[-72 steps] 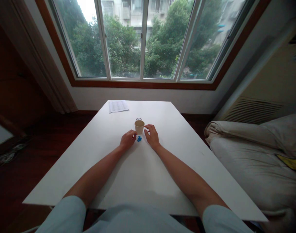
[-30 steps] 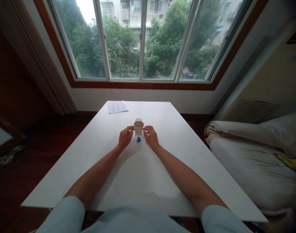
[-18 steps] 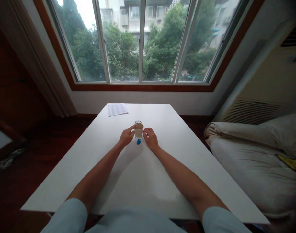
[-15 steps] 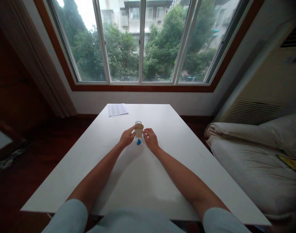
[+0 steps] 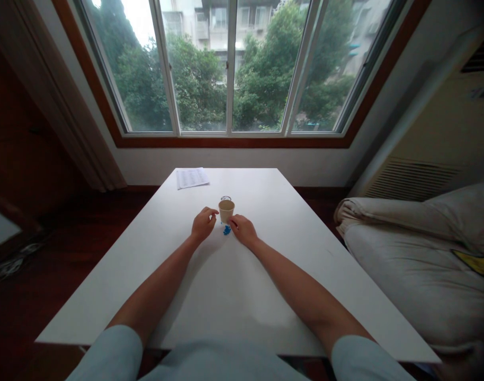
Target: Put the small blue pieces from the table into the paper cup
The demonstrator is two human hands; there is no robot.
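Note:
A tan paper cup [image 5: 226, 212] stands upright on the white table [image 5: 222, 296], its mouth facing up towards me. Just left of the cup is my left hand [image 5: 204, 224], off its wall, thumb and forefinger apart with nothing between them. On the other side, my right hand [image 5: 244, 229] has its fingers bent together, the tips at the cup's lower right front. Whatever those fingertips may hold is too small to see. Small blue pieces [image 5: 226, 230] lie in a cluster in front of the cup, between my hands. Behind the cup shows a thin round rim [image 5: 226, 198], mostly hidden.
Printed paper sheets [image 5: 193, 178] lie at the table's far left corner. A couch with a light cover [image 5: 417, 264] stands along the right side. Beyond the table is a wide window [image 5: 230, 79]. Coiled cables [image 5: 11, 264] lie on the floor at left.
My left hand has let go of the cup and drawn back slightly to the left. My right hand has shifted a little left, to the cup's lower front.

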